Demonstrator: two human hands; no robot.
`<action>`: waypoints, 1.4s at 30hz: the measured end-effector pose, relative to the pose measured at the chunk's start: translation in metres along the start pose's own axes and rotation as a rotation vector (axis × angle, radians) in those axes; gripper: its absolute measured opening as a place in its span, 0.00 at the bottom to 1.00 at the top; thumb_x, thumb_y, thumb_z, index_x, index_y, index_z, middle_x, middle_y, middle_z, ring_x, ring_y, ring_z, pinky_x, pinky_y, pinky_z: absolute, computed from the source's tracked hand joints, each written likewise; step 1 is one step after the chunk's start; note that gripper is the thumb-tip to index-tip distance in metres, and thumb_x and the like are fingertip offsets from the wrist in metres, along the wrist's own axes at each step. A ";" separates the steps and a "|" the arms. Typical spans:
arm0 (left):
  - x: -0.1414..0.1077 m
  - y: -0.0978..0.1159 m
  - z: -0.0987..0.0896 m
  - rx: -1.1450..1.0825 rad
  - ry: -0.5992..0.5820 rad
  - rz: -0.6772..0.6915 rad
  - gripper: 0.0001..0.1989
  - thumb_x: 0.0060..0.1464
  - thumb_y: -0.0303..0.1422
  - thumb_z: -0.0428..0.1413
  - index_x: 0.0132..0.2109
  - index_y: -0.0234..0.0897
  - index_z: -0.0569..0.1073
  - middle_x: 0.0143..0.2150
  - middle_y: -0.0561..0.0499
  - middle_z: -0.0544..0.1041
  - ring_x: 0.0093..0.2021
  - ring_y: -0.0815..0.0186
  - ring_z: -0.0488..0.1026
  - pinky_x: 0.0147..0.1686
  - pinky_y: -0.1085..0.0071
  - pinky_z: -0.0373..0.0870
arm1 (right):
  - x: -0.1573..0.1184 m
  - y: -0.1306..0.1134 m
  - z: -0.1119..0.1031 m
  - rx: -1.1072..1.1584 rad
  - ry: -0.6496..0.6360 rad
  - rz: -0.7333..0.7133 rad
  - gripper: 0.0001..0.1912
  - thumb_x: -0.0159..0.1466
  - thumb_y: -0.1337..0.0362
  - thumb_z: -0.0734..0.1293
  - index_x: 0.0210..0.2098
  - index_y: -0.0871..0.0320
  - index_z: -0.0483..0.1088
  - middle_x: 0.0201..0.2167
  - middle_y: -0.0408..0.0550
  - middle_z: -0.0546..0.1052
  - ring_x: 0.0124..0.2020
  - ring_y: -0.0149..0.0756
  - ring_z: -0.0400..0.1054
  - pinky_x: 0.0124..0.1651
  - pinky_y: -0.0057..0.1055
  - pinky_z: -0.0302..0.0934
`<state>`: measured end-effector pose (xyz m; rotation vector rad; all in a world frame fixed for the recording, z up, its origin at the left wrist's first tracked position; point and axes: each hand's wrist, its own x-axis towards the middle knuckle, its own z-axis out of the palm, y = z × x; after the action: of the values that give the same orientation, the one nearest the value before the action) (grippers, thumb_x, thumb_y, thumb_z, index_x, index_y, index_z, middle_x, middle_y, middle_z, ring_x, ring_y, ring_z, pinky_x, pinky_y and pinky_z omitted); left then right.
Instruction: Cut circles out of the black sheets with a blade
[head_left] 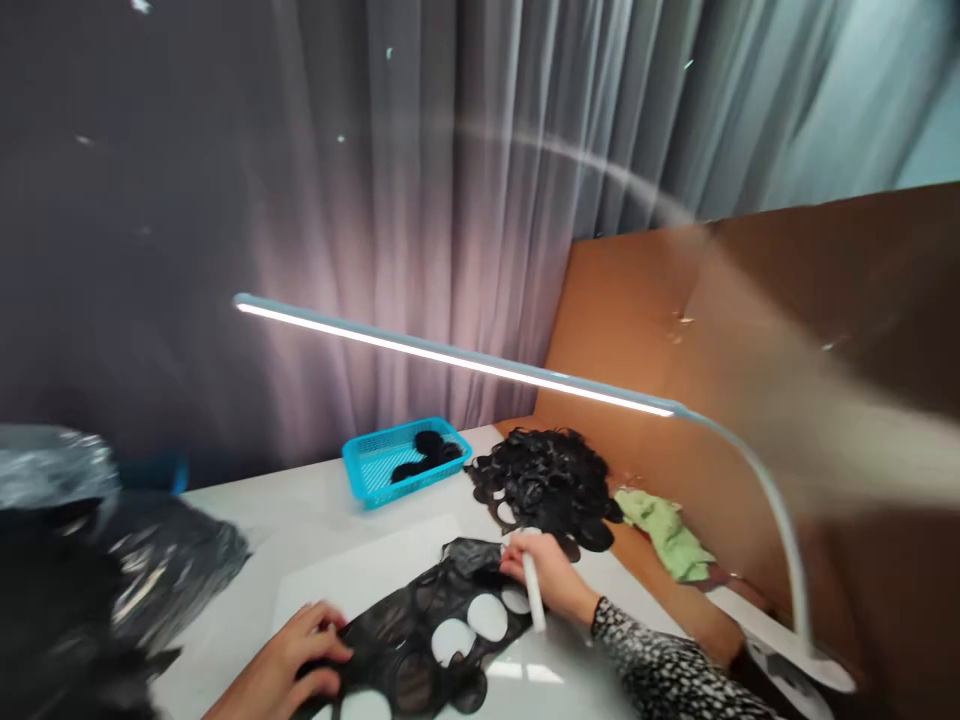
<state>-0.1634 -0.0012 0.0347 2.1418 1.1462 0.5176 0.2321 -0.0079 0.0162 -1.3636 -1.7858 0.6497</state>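
Note:
A thin black sheet (pixel 394 622) with rows of round cut-outs lies on the white table in front of me. Some circles are open and show white; others still hold dark discs. My left hand (pixel 304 655) rests on the sheet's left edge, its fingers bent and spread apart. At the far right corner of the sheet, my right hand (pixel 551 575) is closed around a white pen-like stick (pixel 533 592), which points down toward me. The fingertips of that hand are at the sheet's edge; whether they also pinch it I cannot tell. One dark disc (pixel 469 688) hangs at the near edge.
A blue plastic basket (pixel 365 492) with black pieces stands at the back. Right of it is a heap of black cut scraps (pixel 551 485). Black plastic bags (pixel 172 560) crowd the left. A lit lamp bar (pixel 450 355) spans above; a green cloth (pixel 667 535) lies right.

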 end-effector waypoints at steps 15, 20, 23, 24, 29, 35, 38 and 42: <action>-0.087 0.104 -0.034 -0.133 0.653 -0.266 0.27 0.56 0.60 0.47 0.34 0.42 0.76 0.28 0.52 0.76 0.30 0.59 0.71 0.31 0.71 0.68 | -0.037 -0.093 -0.090 0.432 0.494 -0.096 0.21 0.61 0.56 0.70 0.22 0.55 0.55 0.32 0.46 0.71 0.29 0.34 0.61 0.30 0.30 0.57; -0.104 0.116 -0.061 0.100 0.805 -0.353 0.27 0.57 0.60 0.45 0.39 0.42 0.73 0.29 0.54 0.76 0.31 0.59 0.71 0.29 0.72 0.67 | -0.031 -0.096 -0.088 0.498 0.417 -0.057 0.21 0.59 0.57 0.71 0.22 0.55 0.55 0.30 0.44 0.69 0.27 0.32 0.59 0.28 0.29 0.55; -0.079 0.088 -0.072 0.248 0.720 -0.305 0.24 0.62 0.54 0.43 0.37 0.40 0.72 0.32 0.52 0.77 0.34 0.61 0.73 0.34 0.74 0.68 | 0.003 -0.072 -0.061 0.445 0.301 -0.027 0.23 0.60 0.53 0.69 0.22 0.54 0.52 0.27 0.44 0.69 0.27 0.33 0.58 0.29 0.30 0.54; -0.067 0.074 -0.072 0.328 0.699 -0.299 0.23 0.63 0.50 0.41 0.36 0.39 0.71 0.31 0.51 0.77 0.33 0.62 0.73 0.33 0.74 0.68 | 0.017 -0.061 -0.049 0.403 0.261 -0.009 0.23 0.60 0.52 0.68 0.22 0.54 0.51 0.25 0.44 0.68 0.27 0.33 0.58 0.30 0.31 0.55; -0.017 0.016 -0.046 0.672 0.565 -0.280 0.16 0.64 0.31 0.42 0.47 0.35 0.73 0.44 0.40 0.77 0.43 0.55 0.75 0.43 0.64 0.68 | 0.063 0.001 0.000 0.145 0.119 0.130 0.21 0.55 0.49 0.67 0.21 0.53 0.53 0.28 0.49 0.76 0.32 0.40 0.68 0.38 0.35 0.59; 0.024 0.027 0.034 0.706 0.340 -0.037 0.16 0.62 0.26 0.49 0.55 0.38 0.72 0.57 0.40 0.72 0.60 0.51 0.67 0.59 0.54 0.61 | 0.057 0.024 0.012 0.195 0.074 0.126 0.20 0.58 0.48 0.67 0.24 0.54 0.57 0.38 0.54 0.79 0.41 0.43 0.71 0.44 0.37 0.61; 0.049 0.044 0.072 0.672 0.216 0.088 0.13 0.62 0.33 0.55 0.53 0.39 0.72 0.59 0.41 0.71 0.61 0.52 0.67 0.60 0.55 0.61 | 0.055 0.016 0.013 0.337 0.029 0.176 0.21 0.61 0.42 0.63 0.32 0.55 0.62 0.35 0.50 0.78 0.39 0.40 0.72 0.43 0.34 0.62; 0.081 0.056 0.104 0.630 0.123 0.197 0.19 0.59 0.39 0.60 0.54 0.37 0.71 0.62 0.37 0.69 0.64 0.49 0.64 0.61 0.51 0.59 | 0.065 0.010 0.017 0.398 -0.072 0.191 0.27 0.66 0.40 0.55 0.45 0.56 0.68 0.26 0.42 0.72 0.29 0.34 0.68 0.35 0.31 0.61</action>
<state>-0.0241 0.0066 0.0027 2.8160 1.2943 0.4116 0.2157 0.0578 0.0164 -1.2521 -1.4869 1.1040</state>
